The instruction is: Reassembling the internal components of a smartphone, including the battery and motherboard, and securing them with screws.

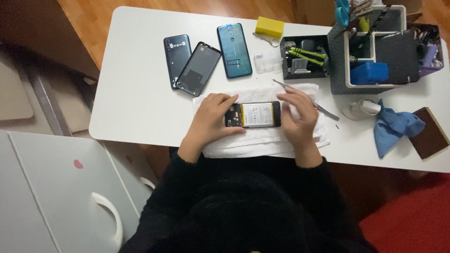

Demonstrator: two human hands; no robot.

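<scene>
The opened smartphone [253,115], battery showing, lies on a white towel [262,140] at the desk's [136,103] near edge, its long axis running 9 to 3 o'clock. The left hand [211,119] clasps its 9 o'clock end; the right hand [300,115] pinches its 3 o'clock end. Tweezers [304,98] lie just behind, touching the right fingers.

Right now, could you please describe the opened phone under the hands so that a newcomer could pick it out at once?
On the white table, find the white towel at the near edge. The opened phone lies sideways on it, between the left hand and right hand. Unlike the three phones lying farther back, it shows its pale battery.
</scene>
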